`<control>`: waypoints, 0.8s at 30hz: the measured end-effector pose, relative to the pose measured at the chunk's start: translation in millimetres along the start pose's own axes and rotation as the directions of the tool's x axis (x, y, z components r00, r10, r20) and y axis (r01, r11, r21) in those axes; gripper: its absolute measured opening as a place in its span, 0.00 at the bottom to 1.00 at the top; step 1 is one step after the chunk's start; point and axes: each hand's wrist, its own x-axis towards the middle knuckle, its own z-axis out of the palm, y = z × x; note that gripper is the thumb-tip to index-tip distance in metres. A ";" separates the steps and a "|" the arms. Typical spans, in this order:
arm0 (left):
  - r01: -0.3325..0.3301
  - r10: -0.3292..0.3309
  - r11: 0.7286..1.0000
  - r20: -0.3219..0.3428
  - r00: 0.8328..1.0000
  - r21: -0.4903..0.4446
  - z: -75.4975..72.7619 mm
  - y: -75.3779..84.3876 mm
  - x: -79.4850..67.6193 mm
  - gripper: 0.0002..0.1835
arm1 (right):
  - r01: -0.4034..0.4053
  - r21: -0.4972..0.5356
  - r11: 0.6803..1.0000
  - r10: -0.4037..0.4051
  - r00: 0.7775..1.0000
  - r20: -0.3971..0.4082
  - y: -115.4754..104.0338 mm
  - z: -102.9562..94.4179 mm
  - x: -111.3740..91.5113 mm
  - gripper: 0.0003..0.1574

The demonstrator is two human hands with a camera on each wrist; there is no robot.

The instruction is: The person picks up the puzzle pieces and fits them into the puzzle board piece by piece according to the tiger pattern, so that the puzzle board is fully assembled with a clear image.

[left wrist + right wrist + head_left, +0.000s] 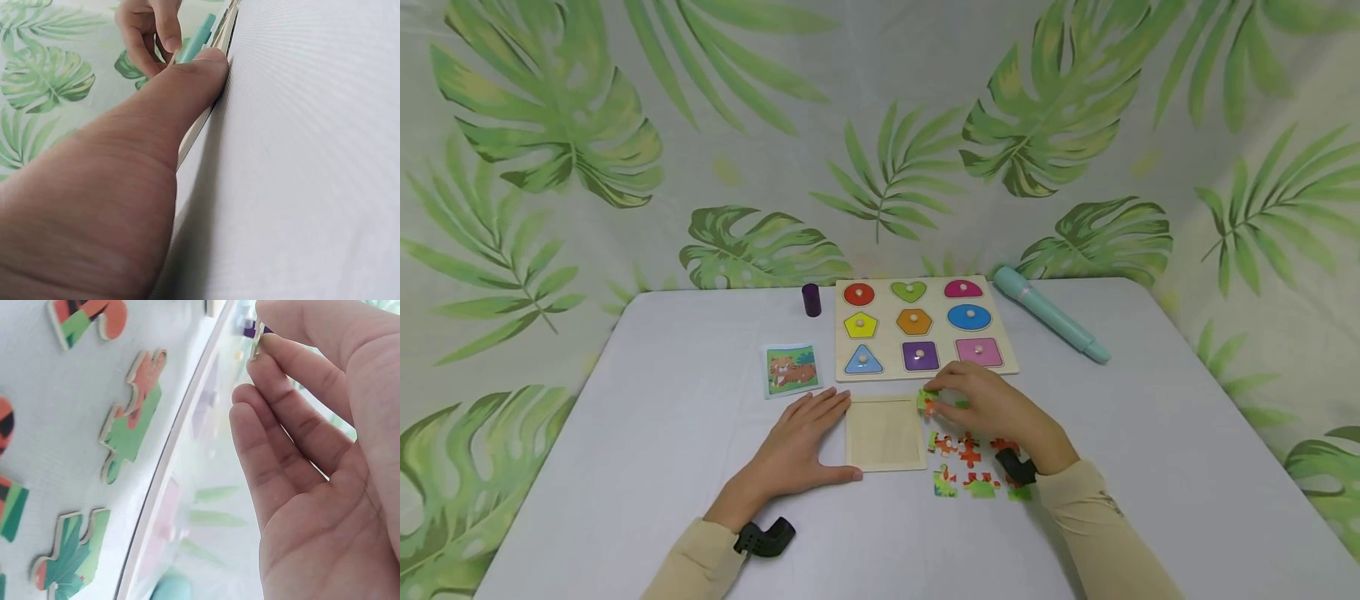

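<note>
My left hand (796, 450) lies at the left side of a small square wooden puzzle tray (886, 433), fingertips at its upper left corner and thumb at its lower left. Bare wood shows inside the tray. Between thumb and fingertips, my right hand (988, 404) pinches a green and orange jigsaw piece (927, 403) just above the tray's upper right corner. From the right wrist camera, the pinched piece (255, 342) appears edge-on. Several loose jigsaw pieces (981, 485) lie right of the tray, some partly hidden under the right hand and wrist.
A picture card (792, 369) with a tiger lies beyond the left hand. Behind the tray sits a knobbed shape board (889, 343). A dark purple cylinder (811, 300) stands left of that board, and a teal pen-shaped object (1052, 315) lies to its right.
</note>
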 end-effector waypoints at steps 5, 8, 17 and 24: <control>0.002 -0.002 1.000 0.005 1.000 -0.004 -0.1 0.3 0.7 0.58 | 0.007 0.000 1.000 -0.007 1.000 0.000 -0.6 -1.3 1.5 0.19; -0.004 0.004 1.000 -0.003 1.000 -0.002 1.0 -1.0 0.4 0.58 | 0.018 -0.009 1.000 -0.018 1.000 -0.005 -1.9 -2.3 2.6 0.19; -0.019 0.019 1.000 -0.026 0.999 -0.001 0.8 -1.9 -0.3 0.58 | 0.027 -0.014 1.000 -0.027 1.000 -0.005 -8.7 -2.7 9.5 0.19; -0.012 0.012 1.000 -0.013 1.000 -0.007 0.7 -0.8 0.5 0.58 | 0.007 -0.003 1.000 -0.007 1.000 0.000 -12.3 -1.8 12.7 0.20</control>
